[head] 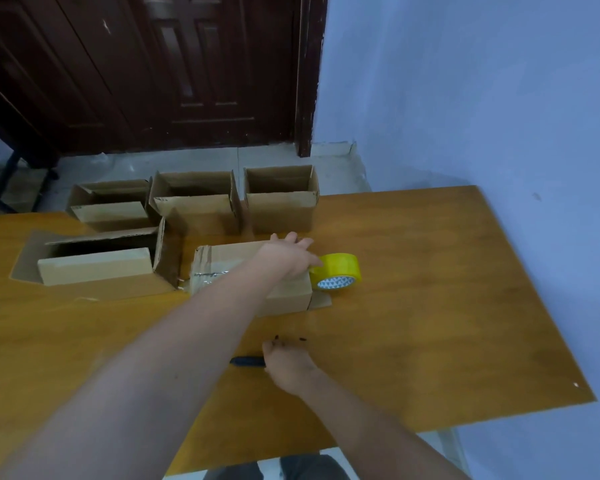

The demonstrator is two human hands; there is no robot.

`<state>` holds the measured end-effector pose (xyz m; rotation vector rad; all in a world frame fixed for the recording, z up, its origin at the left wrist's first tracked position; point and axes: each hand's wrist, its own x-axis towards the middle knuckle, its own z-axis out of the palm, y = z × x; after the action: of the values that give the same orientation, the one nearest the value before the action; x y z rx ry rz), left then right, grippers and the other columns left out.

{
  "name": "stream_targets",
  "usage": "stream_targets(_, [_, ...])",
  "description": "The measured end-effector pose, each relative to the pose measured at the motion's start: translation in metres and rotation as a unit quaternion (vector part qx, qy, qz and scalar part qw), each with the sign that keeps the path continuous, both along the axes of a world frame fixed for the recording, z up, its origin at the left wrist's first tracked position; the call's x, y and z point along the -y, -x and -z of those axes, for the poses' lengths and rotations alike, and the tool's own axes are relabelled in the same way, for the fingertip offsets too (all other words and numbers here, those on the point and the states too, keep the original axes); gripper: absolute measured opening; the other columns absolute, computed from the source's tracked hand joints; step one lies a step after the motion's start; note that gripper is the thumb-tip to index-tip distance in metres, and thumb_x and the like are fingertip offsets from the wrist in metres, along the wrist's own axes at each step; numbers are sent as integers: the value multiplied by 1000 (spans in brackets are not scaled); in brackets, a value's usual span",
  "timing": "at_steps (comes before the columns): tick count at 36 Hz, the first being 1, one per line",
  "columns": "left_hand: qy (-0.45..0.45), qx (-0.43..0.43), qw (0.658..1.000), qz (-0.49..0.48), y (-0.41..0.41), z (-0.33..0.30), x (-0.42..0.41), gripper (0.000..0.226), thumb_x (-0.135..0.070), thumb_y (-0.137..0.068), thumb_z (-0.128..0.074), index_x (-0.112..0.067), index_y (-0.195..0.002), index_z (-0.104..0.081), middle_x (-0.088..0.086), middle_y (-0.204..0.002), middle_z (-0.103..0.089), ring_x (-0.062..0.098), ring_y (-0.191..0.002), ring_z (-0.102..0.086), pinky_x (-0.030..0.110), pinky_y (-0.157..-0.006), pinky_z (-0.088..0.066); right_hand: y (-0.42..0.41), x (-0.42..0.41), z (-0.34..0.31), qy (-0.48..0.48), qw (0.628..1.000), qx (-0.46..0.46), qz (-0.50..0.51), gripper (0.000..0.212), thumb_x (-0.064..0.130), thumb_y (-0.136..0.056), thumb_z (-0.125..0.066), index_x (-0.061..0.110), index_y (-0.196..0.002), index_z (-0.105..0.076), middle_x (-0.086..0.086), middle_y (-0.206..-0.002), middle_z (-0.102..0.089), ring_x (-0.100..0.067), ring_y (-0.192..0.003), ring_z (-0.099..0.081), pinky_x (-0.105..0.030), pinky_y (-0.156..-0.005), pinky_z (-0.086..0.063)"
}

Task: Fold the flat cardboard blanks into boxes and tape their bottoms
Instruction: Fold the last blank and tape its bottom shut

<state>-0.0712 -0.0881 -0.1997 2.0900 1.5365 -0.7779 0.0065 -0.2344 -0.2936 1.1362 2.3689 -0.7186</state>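
Observation:
An upturned cardboard box (pixel 222 258) lies in the middle of the wooden table (pixel 430 306), with a strip of clear tape along its bottom seam. My left hand (pixel 288 258) rests on the box's right end with its fingers spread, and its thumb touches a yellow tape roll (pixel 338 271) standing just right of the box. Nearer to me, my right hand (pixel 288 365) lies palm down on the table with straight fingers, covering one end of a dark cutter (pixel 246 361).
Three open-topped boxes (pixel 281 202) stand in a row along the table's far edge. A fourth open box (pixel 101 265) lies on its side left of the taped one. A blue wall runs along the right, with a dark door behind the table.

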Motion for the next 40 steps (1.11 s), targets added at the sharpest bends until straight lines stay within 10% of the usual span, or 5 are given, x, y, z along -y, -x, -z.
stream_targets(4, [20,-39,999,20,-11,-12,-4,64,-16,-97,-47,-43,-147,-20,5,-159,-2,43,-143,2,60,-113,-18,-34,-10,-17,74,990,-83,91,31,15,-100,-41,9,-128,-32,-11,-82,-52,-25,-66,-51,-34,-50,-38])
stream_targets(16, [54,-87,985,141,-22,-26,-25,76,4,-94,-39,-44,-147,-14,6,-158,-13,38,-142,-16,53,-110,-31,-137,-3,-21,-20,921,-131,365,48,23,-102,-34,14,-148,-22,-10,-113,-59,-21,-90,-57,-26,-68,-39])
stream_targets(22, [68,-84,983,146,-21,-24,-28,72,-4,-97,-43,-43,-148,-12,7,-157,-12,39,-141,-18,53,-109,-31,-137,-25,-30,-144,904,-170,366,54,56,-94,-32,12,-106,-62,7,-50,-37,-9,-38,-30,-21,-39,-19])
stream_targets(40, [60,-72,987,134,-16,-18,-29,73,-4,-95,-46,-42,-148,-15,7,-156,-12,37,-137,-27,51,-106,-37,-93,-53,-60,-167,923,-81,338,36,42,-100,-37,13,-107,-58,2,-63,-44,-23,-60,-45,-26,-41,-20])
